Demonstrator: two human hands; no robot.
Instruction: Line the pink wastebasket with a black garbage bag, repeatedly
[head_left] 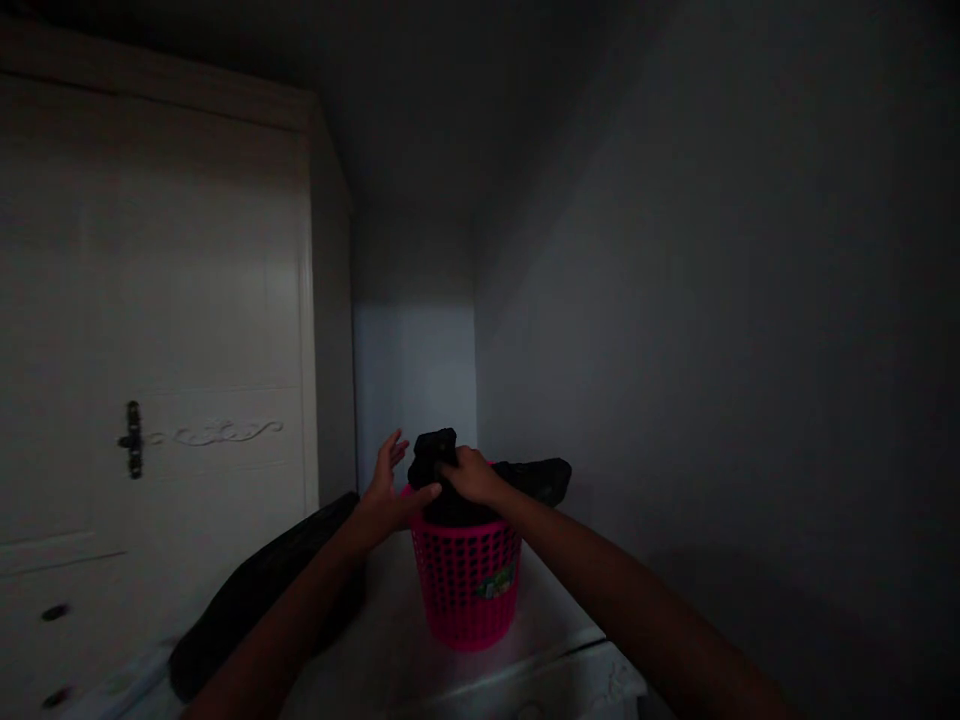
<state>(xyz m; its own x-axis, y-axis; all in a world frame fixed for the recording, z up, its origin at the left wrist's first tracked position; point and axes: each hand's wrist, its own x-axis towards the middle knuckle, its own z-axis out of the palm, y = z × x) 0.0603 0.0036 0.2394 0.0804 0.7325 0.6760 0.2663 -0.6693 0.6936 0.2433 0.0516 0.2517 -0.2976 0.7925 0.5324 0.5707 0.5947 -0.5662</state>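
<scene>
A pink plastic basket (469, 575) with a holed wall and a small green label stands upright on a white cabinet top. Black material, which looks like a plastic bag (436, 447), fills its mouth and spreads past the rim on the right. My right hand (474, 474) is closed on this bag above the basket, its fingertips partly hidden in the dark folds. At the basket's left rim is my left hand (384, 508), fingers spread and thumb reaching toward the bag. Whether that thumb touches the bag, I cannot tell.
The white cabinet (551, 655) has its front edge below the basket. A large dark bag-like object (262, 575) lies to the left, partly behind my left forearm. A white wardrobe (217, 270) with a dark handle rises at left; a grey wall (712, 300) bounds the right.
</scene>
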